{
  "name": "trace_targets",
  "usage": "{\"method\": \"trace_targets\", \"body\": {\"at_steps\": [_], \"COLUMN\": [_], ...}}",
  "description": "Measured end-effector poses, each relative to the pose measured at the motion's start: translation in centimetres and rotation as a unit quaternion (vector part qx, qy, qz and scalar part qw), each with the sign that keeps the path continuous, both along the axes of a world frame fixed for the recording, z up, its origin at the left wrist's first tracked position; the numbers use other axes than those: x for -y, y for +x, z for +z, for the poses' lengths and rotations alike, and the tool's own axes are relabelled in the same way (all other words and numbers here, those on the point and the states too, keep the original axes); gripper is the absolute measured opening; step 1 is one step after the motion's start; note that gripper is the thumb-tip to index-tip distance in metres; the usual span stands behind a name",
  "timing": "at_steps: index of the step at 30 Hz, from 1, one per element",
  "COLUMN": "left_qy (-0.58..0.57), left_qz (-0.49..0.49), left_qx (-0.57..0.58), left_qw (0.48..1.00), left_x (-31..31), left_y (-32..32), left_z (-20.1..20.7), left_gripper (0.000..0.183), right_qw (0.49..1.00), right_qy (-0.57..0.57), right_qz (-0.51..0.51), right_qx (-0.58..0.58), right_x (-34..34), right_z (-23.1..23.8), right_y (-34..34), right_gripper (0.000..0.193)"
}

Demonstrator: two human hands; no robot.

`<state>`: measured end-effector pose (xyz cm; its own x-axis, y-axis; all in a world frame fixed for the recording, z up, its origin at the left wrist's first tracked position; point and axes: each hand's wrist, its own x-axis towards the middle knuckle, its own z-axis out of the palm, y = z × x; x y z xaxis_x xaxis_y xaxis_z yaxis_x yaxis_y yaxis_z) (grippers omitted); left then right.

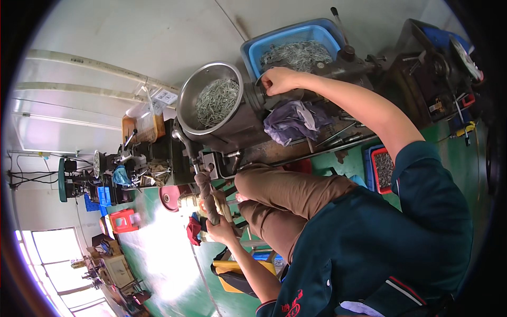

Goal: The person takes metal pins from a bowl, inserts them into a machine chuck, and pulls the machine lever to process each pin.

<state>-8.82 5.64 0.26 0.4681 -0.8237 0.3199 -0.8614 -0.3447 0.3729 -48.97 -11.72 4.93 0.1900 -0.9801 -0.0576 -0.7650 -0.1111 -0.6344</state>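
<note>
My left hand (221, 231) is wrapped round the end of a long lever handle (206, 195) bound in grey-brown cloth. This handle joins a metal arm of the bench machine (227, 134). Up by the machine's round head, my right hand (280, 80) has its fingers curled together; whatever they pinch, if anything, is too small or hidden to make out. A steel bowl (182, 105) full of small metal pins (217, 103) rests on the machine, left of my right hand. Just behind that hand, a blue basin (248, 53) holds many more thin metal pieces (298, 55).
A crumpled purple plastic bag (296, 122) lies on the bench below my right forearm. Steel rods (343, 140) lie beside it. A red bin (377, 182) of small dark parts stands on the green floor. Other machines (142, 164) line the left; a yellow stool (232, 285) is near my left arm.
</note>
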Motion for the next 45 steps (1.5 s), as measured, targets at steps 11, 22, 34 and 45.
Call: {"method": "trace_targets", "body": {"at_steps": [11,22,34,45], "left_qy": [-0.030,-0.018,0.008,0.003], "left_qz": [-0.011,-0.010,0.001,-0.007], "left_qx": [0.006,0.012,0.009,0.012], "left_qw": [0.999,1.000,1.000,1.000], "left_x": [0.0,-0.1,-0.1,0.0], "left_y": [-0.4,0.0,-0.5,-0.1], "left_z": [0.1,-0.2,0.3,0.0], "left_gripper": [0.028,0.028,0.031,0.032], "right_qw": [0.999,0.993,0.988,0.971], "right_qy": [-0.037,-0.092,-0.134,-0.187], "right_qz": [-0.023,-0.072,-0.070,-0.149], "right_qx": [0.013,0.036,-0.017,-0.018], "right_x": [0.1,0.1,-0.6,-1.3], "right_z": [0.2,0.6,0.8,1.8], "right_y": [-0.2,0.6,0.3,-3.3], "right_gripper": [0.016,0.015,0.017,0.019]}}
